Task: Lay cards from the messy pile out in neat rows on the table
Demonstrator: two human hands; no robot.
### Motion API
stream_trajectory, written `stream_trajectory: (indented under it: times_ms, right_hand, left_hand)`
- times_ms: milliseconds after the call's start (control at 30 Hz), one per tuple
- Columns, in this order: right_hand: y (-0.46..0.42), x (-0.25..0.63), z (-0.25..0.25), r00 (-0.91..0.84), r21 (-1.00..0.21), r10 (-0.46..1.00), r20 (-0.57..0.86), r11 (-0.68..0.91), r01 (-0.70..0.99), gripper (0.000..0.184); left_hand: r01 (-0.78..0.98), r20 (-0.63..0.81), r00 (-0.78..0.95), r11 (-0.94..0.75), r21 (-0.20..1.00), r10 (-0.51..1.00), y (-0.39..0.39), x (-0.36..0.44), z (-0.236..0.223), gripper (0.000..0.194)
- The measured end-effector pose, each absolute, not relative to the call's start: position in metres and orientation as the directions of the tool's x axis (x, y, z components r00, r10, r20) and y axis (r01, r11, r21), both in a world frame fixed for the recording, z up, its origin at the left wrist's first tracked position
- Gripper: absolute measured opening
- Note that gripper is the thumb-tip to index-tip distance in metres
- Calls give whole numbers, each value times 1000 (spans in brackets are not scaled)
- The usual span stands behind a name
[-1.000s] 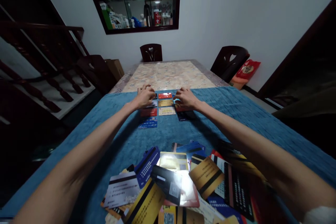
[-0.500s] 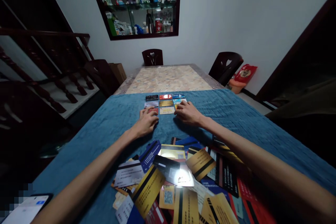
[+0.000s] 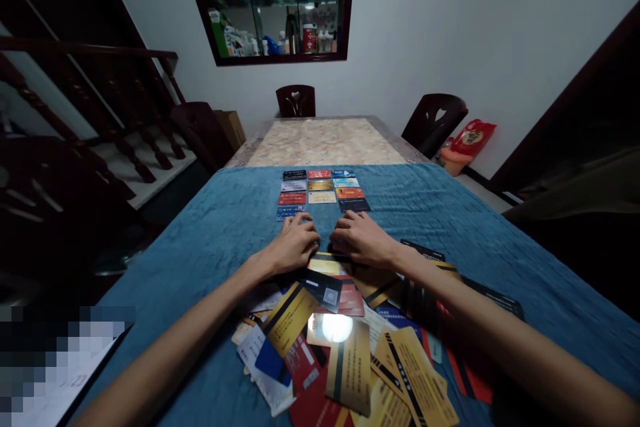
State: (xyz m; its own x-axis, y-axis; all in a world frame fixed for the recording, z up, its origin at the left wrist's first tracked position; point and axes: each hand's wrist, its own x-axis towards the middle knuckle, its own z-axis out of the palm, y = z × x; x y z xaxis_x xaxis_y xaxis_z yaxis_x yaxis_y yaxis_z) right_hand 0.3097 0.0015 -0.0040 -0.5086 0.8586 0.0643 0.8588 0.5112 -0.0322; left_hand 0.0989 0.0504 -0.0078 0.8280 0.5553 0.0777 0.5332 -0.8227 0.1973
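Note:
My left hand (image 3: 295,243) hovers at the far left edge of a loose card pile, palm down, its loosely bent fingers apart. Just beyond its fingertips lies a blue card (image 3: 290,213), partly covered by them. My right hand (image 3: 364,239) is over the pile's far edge, fingers bent and slightly spread, near a dark card (image 3: 353,205). No card shows in either hand; the undersides are hidden. Beyond the hands, cards lie in three columns, including a red card (image 3: 292,198), a cream card (image 3: 321,197) and an orange card (image 3: 349,193).
Overlapping gold (image 3: 349,367), black (image 3: 320,288) and red cards spread nearest me on the blue cloth (image 3: 210,233). A partly pixelated phone (image 3: 95,360) lies at lower left. Dark chairs (image 3: 434,123) stand around the table, whose far end shows a patterned cover (image 3: 325,140).
Both hands have drawn back from the card columns toward the pile. The blue card and the dark card now show in the nearest row. The view has tilted down slightly.

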Motion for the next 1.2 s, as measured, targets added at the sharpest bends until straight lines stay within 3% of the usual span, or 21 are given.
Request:
stream_trajectory:
  times_ms: [200, 500, 933, 1200]
  right_hand:
    - [-18, 302, 0, -506, -89, 862, -31, 502, 860, 26]
    - [-26, 302, -5, -462, -103, 885, -53, 455, 884, 27]
    - [-25, 300, -11, -420, -131, 907, -22, 414, 901, 27]
    - [-22, 306, -16, -404, -141, 914, 47, 406, 903, 25]
  left_hand:
    - [533, 38, 834, -821, 205, 551, 34, 103, -1, 18]
    - [586, -86, 810, -799, 137, 580, 31, 104, 1, 18]
    - [620, -88, 782, -757, 207, 617, 30, 106, -1, 13]
    - [643, 1, 746, -720, 262, 666, 36, 107, -9, 12]
